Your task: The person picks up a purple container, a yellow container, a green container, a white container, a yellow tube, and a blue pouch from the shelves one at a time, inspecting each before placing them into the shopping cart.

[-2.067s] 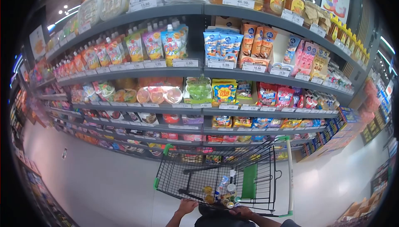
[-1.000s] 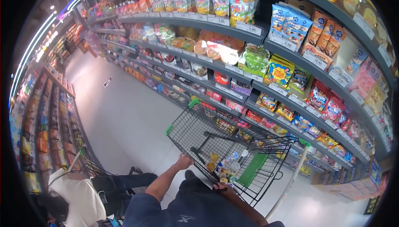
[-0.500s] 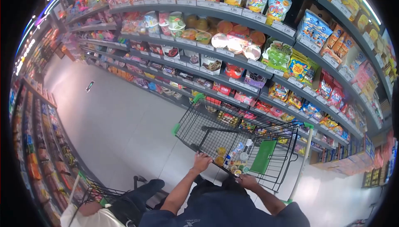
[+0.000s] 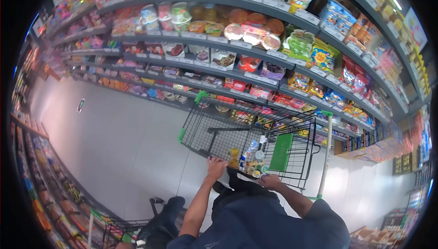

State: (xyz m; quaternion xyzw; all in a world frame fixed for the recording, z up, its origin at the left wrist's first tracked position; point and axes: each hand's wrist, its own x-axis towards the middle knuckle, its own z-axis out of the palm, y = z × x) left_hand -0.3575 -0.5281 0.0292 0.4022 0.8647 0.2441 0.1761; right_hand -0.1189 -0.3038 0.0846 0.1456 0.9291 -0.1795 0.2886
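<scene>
A black wire shopping cart [image 4: 212, 131] with green corners stands sideways in front of me, along the shelves. My left hand [image 4: 216, 167] has its fingers curled over the cart's near top rim. Further right on that same rim, my right hand [image 4: 270, 181] is closed around the edge. Inside the basket, close to my hands, lie a yellow-gold pack [image 4: 233, 157], a clear bottle with a blue label [image 4: 251, 149] and several small jars [image 4: 257, 168]. A green panel [image 4: 281, 152] stands at the cart's handle end.
Shelves [image 4: 246, 41] of sweets, jelly cups and pouches run along the far side. At lower left, a person's dark-clothed leg [image 4: 169, 217] and a second cart [image 4: 109, 225] are close by. Another shelf [image 4: 50, 189] borders the left. A small dark sign [image 4: 81, 105] lies on the floor.
My view has shifted, so the shelves and cart sit further left and higher. Both hands stay on the cart's rim. The other person's leg and cart appear slightly lower and further right.
</scene>
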